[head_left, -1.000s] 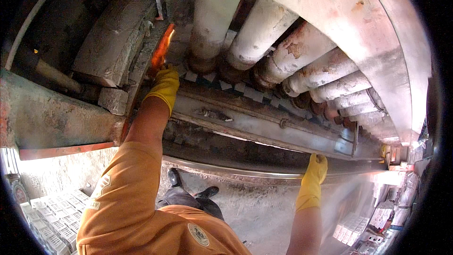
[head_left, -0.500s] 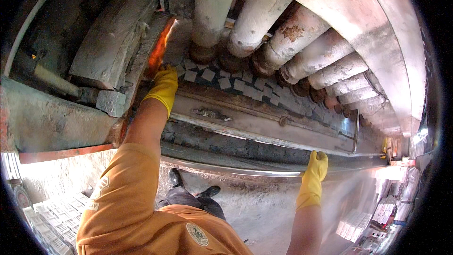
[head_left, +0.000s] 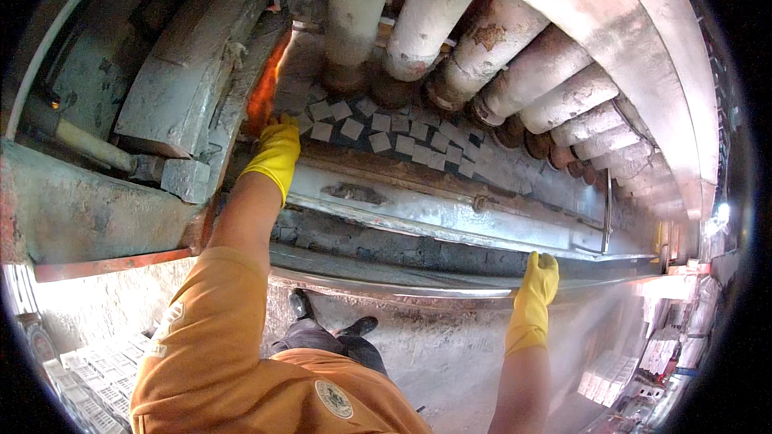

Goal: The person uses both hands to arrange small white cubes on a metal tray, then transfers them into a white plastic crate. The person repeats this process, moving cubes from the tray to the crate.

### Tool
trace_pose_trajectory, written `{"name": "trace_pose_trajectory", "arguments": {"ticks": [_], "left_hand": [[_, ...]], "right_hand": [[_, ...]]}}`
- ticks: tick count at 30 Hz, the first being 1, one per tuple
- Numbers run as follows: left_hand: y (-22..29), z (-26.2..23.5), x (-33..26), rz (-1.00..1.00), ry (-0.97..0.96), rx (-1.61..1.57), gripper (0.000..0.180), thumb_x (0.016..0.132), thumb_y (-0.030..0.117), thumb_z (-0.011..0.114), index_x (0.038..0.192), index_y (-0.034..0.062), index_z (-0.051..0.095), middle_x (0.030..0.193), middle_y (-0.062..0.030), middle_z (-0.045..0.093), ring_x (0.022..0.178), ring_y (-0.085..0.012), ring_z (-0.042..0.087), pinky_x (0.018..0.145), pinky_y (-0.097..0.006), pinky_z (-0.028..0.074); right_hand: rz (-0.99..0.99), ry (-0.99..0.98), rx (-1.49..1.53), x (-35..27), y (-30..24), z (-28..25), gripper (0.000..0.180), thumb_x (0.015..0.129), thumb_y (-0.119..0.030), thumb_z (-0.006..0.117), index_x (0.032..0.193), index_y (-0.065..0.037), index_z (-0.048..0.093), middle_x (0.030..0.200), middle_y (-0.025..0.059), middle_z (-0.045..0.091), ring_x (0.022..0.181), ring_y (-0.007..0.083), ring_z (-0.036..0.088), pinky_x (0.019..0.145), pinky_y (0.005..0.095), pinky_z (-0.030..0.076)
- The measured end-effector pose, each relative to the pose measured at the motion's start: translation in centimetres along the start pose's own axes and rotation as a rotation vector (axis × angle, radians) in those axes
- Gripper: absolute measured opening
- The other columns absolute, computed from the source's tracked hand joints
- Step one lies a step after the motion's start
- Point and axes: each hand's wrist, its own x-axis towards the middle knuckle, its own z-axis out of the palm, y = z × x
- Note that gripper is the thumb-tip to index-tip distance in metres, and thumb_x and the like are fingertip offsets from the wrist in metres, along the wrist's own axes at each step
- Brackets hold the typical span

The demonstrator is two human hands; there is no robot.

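Observation:
My left hand (head_left: 277,153), in a yellow rubber glove, reaches to the near left end of a dark bed of small pale square tiles (head_left: 351,129). Its fingers are bent in beside a glowing orange slot (head_left: 265,88); whatever they grip is hidden. My right hand (head_left: 536,293), gloved the same, is closed like a fist above the long front rail (head_left: 450,292). I cannot make out whether anything is inside it. Between the hands runs a metal ledge (head_left: 418,209) with a dark patch on it, and below that a dark trough (head_left: 386,245).
Thick, worn pale pipes (head_left: 450,16) slope over the tiles. On the left lie a heavy block (head_left: 189,64) and a hammer (head_left: 181,177) with a pale handle. Stacked white pieces (head_left: 96,370) stand at lower left, more stacks (head_left: 607,378) at lower right.
The view has shifted slightly, and the ledge now shines brighter. Both hands keep almost the same places and shapes.

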Motion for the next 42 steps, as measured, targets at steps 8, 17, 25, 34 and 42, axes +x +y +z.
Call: {"name": "trace_pose_trajectory", "arguments": {"ticks": [8,17,25,34,42], "left_hand": [[-1.1,-2.1,0.6,0.068,0.024,0.019,0.038,0.087,0.028,0.068,0.120,0.0107,0.074,0.124,-0.0181,0.072,0.116,-0.0386,0.068,0.094,-0.052,0.055],[-1.1,3.2,-1.2,0.178,0.442,-0.195,0.044,0.089,0.033,0.065,0.123,0.0057,0.069,0.128,-0.0210,0.067,0.111,-0.0426,0.066,0.097,-0.053,0.051],[-5.7,5.9,-1.1,0.168,0.463,-0.011,0.057,0.089,0.031,0.065,0.138,0.0030,0.058,0.146,-0.0239,0.052,0.129,-0.0438,0.052,0.107,-0.054,0.044],[-4.0,6.3,-6.3,0.189,0.263,0.045,0.071,0.089,0.022,0.065,0.155,0.0132,0.041,0.157,-0.0247,0.040,0.138,-0.0455,0.047,0.110,-0.053,0.043],[-1.8,2.5,-9.7,0.094,-0.109,0.019,0.080,0.088,0.011,0.062,0.161,0.0221,0.032,0.159,-0.0264,0.036,0.141,-0.0455,0.046,0.111,-0.054,0.043]], "right_hand": [[-0.052,0.044,-0.066,-0.4,2.9,0.7,0.051,0.092,-0.040,0.074,0.130,-0.008,0.067,0.124,0.0098,0.073,0.112,0.0278,0.069,0.096,0.0411,0.053],[-0.091,0.088,-0.130,-1.8,4.5,0.6,0.049,0.091,-0.043,0.072,0.125,-0.008,0.070,0.122,0.0106,0.073,0.113,0.0292,0.069,0.096,0.0413,0.052],[-0.086,0.077,-0.141,-2.4,5.6,0.4,0.048,0.091,-0.042,0.072,0.125,-0.008,0.070,0.122,0.0108,0.073,0.113,0.0298,0.069,0.096,0.0415,0.052],[-0.114,0.072,-0.114,-2.9,8.4,0.3,0.051,0.092,-0.038,0.073,0.128,-0.004,0.068,0.118,0.0114,0.075,0.108,0.0238,0.071,0.095,0.0359,0.052],[-0.135,0.091,-0.104,-3.8,9.2,-0.5,0.051,0.090,-0.044,0.072,0.125,-0.007,0.069,0.116,0.0112,0.074,0.106,0.0298,0.070,0.093,0.0409,0.053]]}}
